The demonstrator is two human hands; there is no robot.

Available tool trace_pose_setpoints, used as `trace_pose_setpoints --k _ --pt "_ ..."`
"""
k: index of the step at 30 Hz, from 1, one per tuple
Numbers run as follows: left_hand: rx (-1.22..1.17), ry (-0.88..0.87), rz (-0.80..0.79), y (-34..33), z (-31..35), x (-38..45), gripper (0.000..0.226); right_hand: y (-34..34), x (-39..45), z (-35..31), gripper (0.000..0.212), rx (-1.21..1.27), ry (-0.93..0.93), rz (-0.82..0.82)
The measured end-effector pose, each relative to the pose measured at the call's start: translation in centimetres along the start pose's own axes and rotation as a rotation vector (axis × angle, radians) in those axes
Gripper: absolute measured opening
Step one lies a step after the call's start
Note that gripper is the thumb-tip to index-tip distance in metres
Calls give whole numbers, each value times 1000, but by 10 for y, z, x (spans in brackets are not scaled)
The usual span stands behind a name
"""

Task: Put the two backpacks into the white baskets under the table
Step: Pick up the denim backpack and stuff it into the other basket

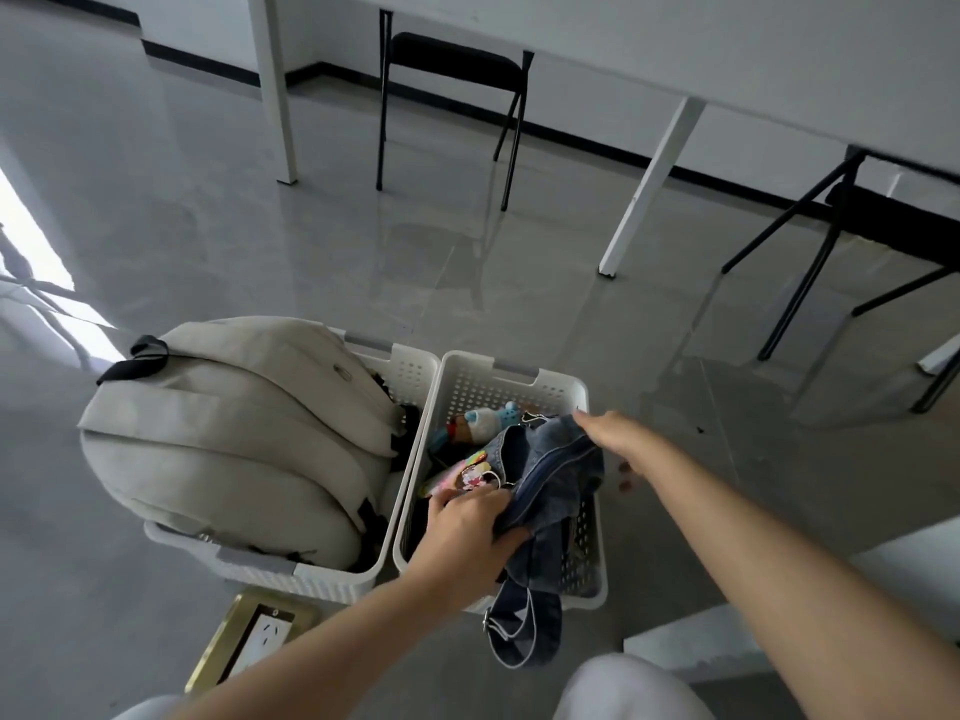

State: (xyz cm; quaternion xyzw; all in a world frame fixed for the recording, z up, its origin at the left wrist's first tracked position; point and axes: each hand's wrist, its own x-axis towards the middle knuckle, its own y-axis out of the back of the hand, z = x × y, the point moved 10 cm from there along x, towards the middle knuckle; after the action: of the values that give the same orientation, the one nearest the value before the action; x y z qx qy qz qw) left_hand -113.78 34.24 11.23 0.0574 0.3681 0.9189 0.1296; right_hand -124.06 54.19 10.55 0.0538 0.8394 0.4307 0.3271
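Two white perforated baskets stand side by side on the grey floor. The left basket [415, 374] holds a large beige backpack [234, 439] that bulges above its rim. Over the right basket [563, 387] is a blue denim backpack [553, 480] with colourful charms [470, 478] and a small plush toy [483, 420] beside it. My left hand [470, 532] grips the denim near the zipper at the basket's near side. My right hand [615, 433] holds the denim's far edge by the right rim. A denim strap [524, 631] hangs out over the basket's front.
A brass floor socket [254, 636] is set in the floor just in front of the left basket. White table legs [649, 189] and black folding chairs [452, 96] stand beyond. My knees in white trousers [623, 688] are at the bottom edge.
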Motion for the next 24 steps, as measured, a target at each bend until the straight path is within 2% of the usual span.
trace_pose_setpoints --k 2,3,5,8,10,12,14,17,20,24 --pt "-67 13 3 5 -3 -4 24 -30 -4 16 51 111 -127 -159" --pt "-113 55 -8 5 -8 -6 24 -37 1 21 41 158 -147 -169" --pt "-175 157 -32 5 -21 -8 22 -37 17 28 30 262 -118 -70" --pt "-182 187 2 26 -14 2 20 0 28 -8 39 380 117 177" --pt "-258 142 184 67 6 14 22 46 18 -57 25 520 312 320" --pt "-304 68 393 112 35 19 32 95 2 -102 26 686 420 428" --pt "-332 -46 476 136 69 20 34 131 -11 -134 24 765 516 517" --pt "-373 -125 512 155 97 22 34 160 -44 -175 22 748 630 526" --pt "-459 -101 532 167 97 34 35 177 -49 -196 26 743 619 533" --pt "-382 -26 389 127 90 31 27 160 -38 -192 24 566 572 474"
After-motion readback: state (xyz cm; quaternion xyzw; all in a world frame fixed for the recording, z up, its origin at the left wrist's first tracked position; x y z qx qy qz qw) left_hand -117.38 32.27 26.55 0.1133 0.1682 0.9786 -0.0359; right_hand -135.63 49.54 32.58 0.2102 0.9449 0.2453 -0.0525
